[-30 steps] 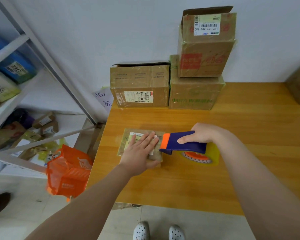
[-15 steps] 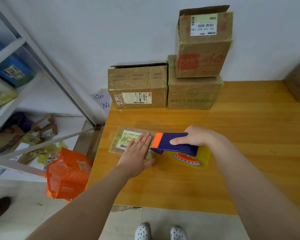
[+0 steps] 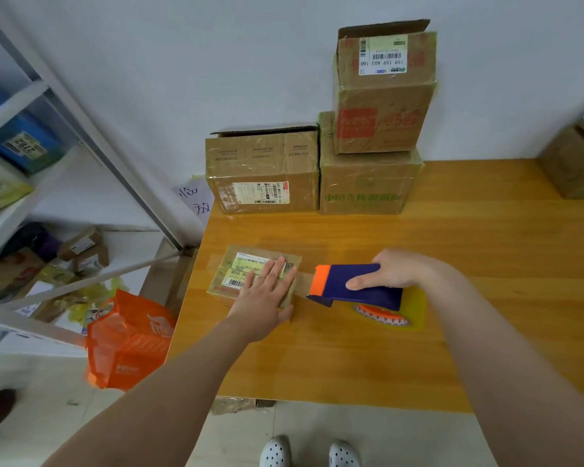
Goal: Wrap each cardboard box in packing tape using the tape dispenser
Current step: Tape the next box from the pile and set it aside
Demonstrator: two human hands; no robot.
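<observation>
Wooden table (image 3: 486,251), labelled box (image 3: 238,276), apparently tape-glossed, under flat left hand (image 3: 265,298), right hand (image 3: 393,271) gripping blue-orange tape dispenser (image 3: 334,274)

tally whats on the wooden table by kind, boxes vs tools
cardboard boxes: 5 (small flat box, labelled back box, green-printed box, red-printed box stacked on it, box cut off at the right edge)
tape dispenser: 1
total: 6
</observation>
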